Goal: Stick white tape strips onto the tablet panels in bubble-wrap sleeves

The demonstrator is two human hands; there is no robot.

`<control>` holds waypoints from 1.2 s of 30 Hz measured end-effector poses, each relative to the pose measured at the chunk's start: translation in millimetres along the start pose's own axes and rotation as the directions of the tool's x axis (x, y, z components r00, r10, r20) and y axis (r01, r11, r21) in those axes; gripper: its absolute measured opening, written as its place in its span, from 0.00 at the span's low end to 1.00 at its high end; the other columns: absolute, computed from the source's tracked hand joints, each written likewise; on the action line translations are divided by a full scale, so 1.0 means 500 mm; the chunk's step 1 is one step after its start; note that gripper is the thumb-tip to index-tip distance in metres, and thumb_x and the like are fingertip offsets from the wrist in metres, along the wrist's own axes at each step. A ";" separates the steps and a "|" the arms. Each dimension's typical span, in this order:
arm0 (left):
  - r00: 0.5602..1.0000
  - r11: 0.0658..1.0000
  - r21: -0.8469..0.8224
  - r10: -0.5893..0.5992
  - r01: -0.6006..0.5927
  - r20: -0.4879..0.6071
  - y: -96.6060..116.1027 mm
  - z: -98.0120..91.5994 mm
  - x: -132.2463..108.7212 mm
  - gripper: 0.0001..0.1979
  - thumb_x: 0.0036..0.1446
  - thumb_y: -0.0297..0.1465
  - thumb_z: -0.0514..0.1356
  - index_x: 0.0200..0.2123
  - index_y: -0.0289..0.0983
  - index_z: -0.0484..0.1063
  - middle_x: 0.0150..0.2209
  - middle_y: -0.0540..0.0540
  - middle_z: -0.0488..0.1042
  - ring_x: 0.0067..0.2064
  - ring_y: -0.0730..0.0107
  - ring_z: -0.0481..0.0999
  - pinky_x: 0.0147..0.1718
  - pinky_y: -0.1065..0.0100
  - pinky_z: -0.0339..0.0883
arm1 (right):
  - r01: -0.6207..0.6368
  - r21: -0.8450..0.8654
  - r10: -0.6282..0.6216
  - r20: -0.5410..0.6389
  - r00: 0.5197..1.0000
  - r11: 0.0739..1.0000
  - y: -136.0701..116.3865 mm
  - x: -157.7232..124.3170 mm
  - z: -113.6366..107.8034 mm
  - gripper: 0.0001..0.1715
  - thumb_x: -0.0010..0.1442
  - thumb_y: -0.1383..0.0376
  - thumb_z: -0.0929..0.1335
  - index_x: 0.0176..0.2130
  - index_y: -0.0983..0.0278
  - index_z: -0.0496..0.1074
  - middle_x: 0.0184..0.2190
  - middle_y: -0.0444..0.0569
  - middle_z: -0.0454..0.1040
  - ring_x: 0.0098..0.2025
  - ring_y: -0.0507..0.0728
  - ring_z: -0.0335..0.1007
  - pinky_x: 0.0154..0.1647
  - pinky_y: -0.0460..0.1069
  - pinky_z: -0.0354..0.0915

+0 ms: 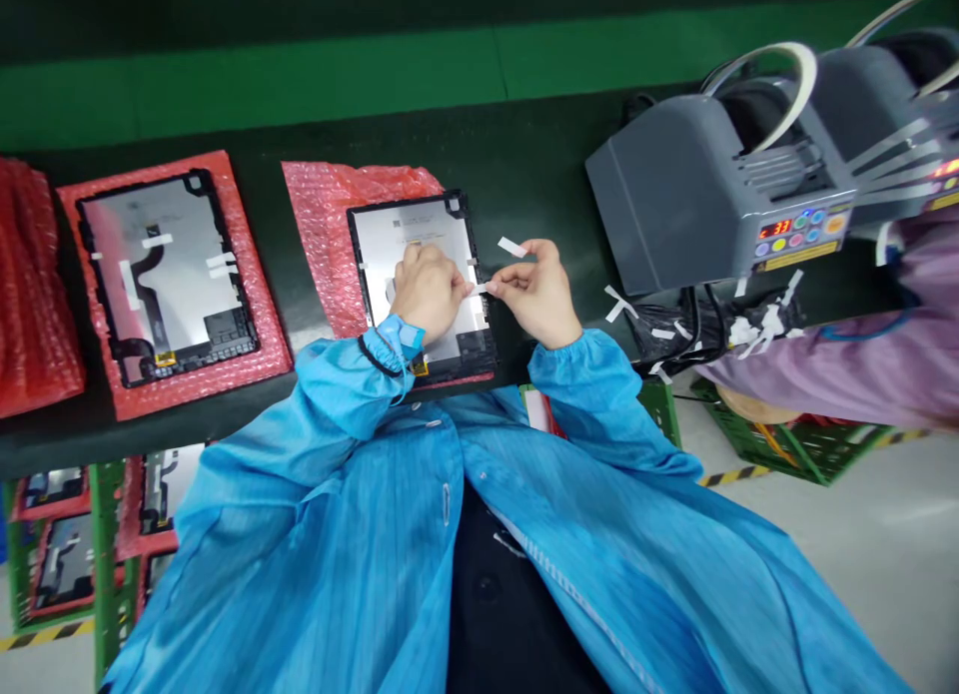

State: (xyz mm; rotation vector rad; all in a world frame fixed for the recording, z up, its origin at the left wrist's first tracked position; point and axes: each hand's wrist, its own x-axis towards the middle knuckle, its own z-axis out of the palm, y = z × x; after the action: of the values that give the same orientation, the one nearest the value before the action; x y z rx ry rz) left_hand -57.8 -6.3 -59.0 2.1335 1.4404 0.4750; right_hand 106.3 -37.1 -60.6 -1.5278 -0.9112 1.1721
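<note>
A silver-backed panel with a black frame [450, 348] lies on red bubble wrap [337, 235] in front of me. Over its middle is my left hand [430, 291], thumb and forefinger pinched on one end of a small white tape strip [478, 289]. At the panel's right edge, my right hand [540, 295] pinches the other end of that strip. Another white tape piece [511, 247] sticks out from the raised fingertip of my right hand. More short white strips are on the panel's right side.
A second panel [187, 265] rests on red wrap at the left, beside more wrap [34, 295]. Grey tape dispensers [689, 195] stand at the right, near cables, tape scraps [618, 303] and a person's sleeve [846, 364]. Green crates [109, 564] sit below the table.
</note>
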 end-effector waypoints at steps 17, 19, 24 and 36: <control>1.000 0.997 0.072 -0.015 0.013 0.027 0.011 0.009 -0.007 0.09 0.61 0.31 0.64 0.28 0.35 0.74 0.44 0.37 0.72 0.58 0.39 0.66 0.54 0.42 0.62 | 0.058 -0.211 -0.052 0.033 0.998 0.976 0.026 0.020 -0.007 0.31 0.42 0.71 0.76 0.40 0.58 0.59 0.21 0.32 0.70 0.22 0.49 0.69 0.27 0.45 0.67; 1.000 0.996 0.089 -0.005 0.004 0.019 0.014 0.008 -0.008 0.09 0.60 0.31 0.65 0.28 0.35 0.74 0.44 0.37 0.72 0.57 0.38 0.66 0.54 0.42 0.63 | 0.009 -0.220 0.001 0.043 0.999 0.975 0.020 0.029 -0.012 0.33 0.39 0.73 0.78 0.39 0.58 0.59 0.20 0.32 0.69 0.20 0.48 0.67 0.22 0.43 0.63; 0.999 0.994 0.102 -0.022 0.026 -0.034 0.007 0.003 -0.008 0.07 0.55 0.32 0.68 0.32 0.36 0.74 0.47 0.37 0.73 0.57 0.38 0.66 0.54 0.42 0.63 | -0.157 -0.252 0.201 0.162 0.966 0.955 0.002 0.064 -0.034 0.39 0.37 0.72 0.82 0.38 0.58 0.58 0.17 0.30 0.68 0.12 0.46 0.58 0.12 0.40 0.50; 0.994 0.990 -0.097 0.100 -0.103 -0.031 -0.029 -0.037 0.036 0.12 0.67 0.41 0.60 0.39 0.38 0.76 0.39 0.46 0.74 0.48 0.58 0.70 0.57 0.53 0.59 | -0.027 -0.096 0.075 0.544 0.836 0.995 -0.046 0.009 -0.044 0.24 0.65 0.45 0.69 0.41 0.58 0.57 0.14 0.32 0.65 0.12 0.47 0.58 0.12 0.40 0.48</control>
State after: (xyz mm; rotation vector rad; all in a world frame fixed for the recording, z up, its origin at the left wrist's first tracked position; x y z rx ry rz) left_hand -72.0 18.8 -52.5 2.1359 1.2991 0.6015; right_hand 128.8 -32.5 -38.1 -1.2996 -1.3155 1.6758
